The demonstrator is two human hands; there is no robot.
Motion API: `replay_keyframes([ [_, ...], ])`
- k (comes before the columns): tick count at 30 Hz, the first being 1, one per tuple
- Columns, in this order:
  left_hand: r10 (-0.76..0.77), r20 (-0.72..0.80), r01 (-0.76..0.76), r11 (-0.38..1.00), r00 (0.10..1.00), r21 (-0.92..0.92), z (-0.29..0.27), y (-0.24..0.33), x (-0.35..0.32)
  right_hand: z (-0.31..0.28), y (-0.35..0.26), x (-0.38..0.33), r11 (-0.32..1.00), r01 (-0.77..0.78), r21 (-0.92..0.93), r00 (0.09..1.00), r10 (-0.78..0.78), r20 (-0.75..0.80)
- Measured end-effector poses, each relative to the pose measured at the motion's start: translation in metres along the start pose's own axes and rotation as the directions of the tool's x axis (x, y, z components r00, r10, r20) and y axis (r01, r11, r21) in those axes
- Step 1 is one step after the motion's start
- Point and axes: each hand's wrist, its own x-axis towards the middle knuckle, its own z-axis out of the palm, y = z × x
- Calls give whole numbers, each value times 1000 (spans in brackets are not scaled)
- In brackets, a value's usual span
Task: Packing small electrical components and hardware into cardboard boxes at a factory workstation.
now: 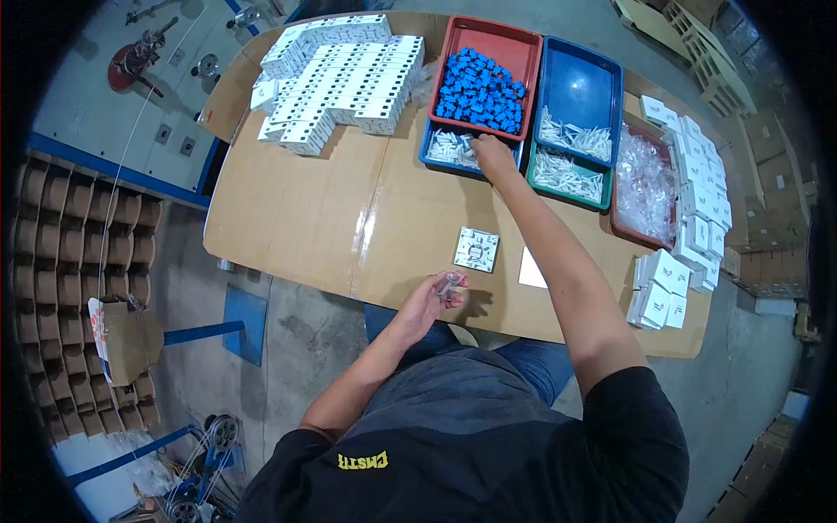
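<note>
Landmark: square white module [476, 250], lying on the cardboard-covered surface [288, 222]
Left hand [425, 305]: on the module's near side, fingers curled around a small clear plastic piece [448, 284]
Right hand [494, 157]: beyond the module, at the low blue tray [452, 168] of white parts [451, 148]; cannot tell whether its fingers grip anything
White square [531, 272]: right of the module
Blue parts [481, 91]: farther beyond the module, in a red tray [513, 50]

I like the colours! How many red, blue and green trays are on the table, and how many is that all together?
Red trays: 2
Blue trays: 2
Green tray: 1
Total: 5
</note>
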Motion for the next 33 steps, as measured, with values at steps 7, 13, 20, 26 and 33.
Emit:
replay_keyframes([
  [7, 20, -26, -19, 1000, 999, 13, 1, 0, 4, -13, 13, 6, 992, -38, 122, 970, 66, -233],
  [13, -2, -30, 3, 1000, 1000, 11, 8, -2, 7, -26, 17, -7, 976, -103, 193, 950, 154, -272],
  [20, -1, -58, 2, 1000, 998, 16, 13, -6, 13, -39, 3, -47, 875, -109, 472, 916, 273, -294],
  [26, 0, -56, -1, 999, 998, -33, 29, 1, 17, -87, -59, -132, 648, -106, 754, 885, 407, -225],
  [33, 12, 4, -12, 998, 1000, -54, 50, 13, 26, -133, -101, -215, 217, -113, 970, 863, 505, -13],
])
